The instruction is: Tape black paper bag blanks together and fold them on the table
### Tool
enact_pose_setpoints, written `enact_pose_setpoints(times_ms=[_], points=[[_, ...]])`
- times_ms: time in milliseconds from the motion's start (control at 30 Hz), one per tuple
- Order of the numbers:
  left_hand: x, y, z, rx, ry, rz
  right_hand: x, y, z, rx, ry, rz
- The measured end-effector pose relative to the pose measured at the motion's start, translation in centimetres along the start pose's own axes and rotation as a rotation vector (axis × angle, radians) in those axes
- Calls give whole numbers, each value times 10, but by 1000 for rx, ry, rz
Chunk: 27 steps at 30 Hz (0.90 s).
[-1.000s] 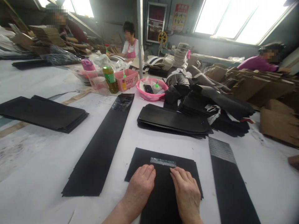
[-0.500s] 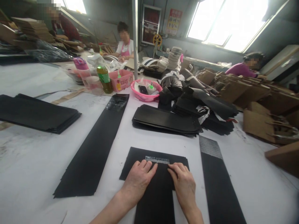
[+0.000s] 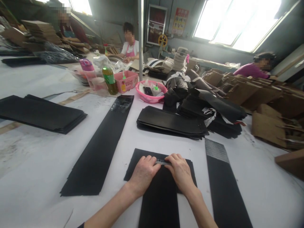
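My left hand [image 3: 145, 173] is closed at the far end of a long black strip [image 3: 159, 199], its thumb and fingertips on the left corner. My right hand [image 3: 180, 170] pinches the right corner of that same end. Beneath lies a wider black sheet [image 3: 135, 163], set crosswise on the table. Between my fingertips runs a short greyish, shiny band [image 3: 162, 161], its two ends hidden by my hands. Whether the band belongs to the strip or the sheet I cannot tell.
Fanned black strips with whitish-smeared ends lie left [image 3: 99, 148] and right [image 3: 225, 183]. Beyond my hands is a black stack [image 3: 171, 122]; another stack [image 3: 40, 112] lies far left. A pink basin [image 3: 152, 98] and green-labelled bottle [image 3: 110, 81] stand farther back. Several people sit beyond.
My right hand has moved forward and inward, its fingers now covering the right part of the grey band. My left fingers have crept forward over its left end. The view has shifted slightly.
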<state>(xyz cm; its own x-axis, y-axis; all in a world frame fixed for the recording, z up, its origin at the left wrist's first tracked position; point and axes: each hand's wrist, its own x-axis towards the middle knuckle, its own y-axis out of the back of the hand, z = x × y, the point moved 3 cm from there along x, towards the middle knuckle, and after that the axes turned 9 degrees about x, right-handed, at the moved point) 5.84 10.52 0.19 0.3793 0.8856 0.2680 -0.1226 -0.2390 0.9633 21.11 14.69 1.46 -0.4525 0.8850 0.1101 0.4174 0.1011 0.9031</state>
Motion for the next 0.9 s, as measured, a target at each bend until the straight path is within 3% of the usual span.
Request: enact_pose_setpoints(times_ms=[333, 567, 900], points=[[16, 0, -11, -102, 48, -2, 11, 8, 2, 73, 35, -64], [18, 1, -14, -165, -3, -29, 5, 5, 2, 97, 49, -41], [8, -6, -5, -38, -151, 62, -6, -6, 5, 48, 160, -17]])
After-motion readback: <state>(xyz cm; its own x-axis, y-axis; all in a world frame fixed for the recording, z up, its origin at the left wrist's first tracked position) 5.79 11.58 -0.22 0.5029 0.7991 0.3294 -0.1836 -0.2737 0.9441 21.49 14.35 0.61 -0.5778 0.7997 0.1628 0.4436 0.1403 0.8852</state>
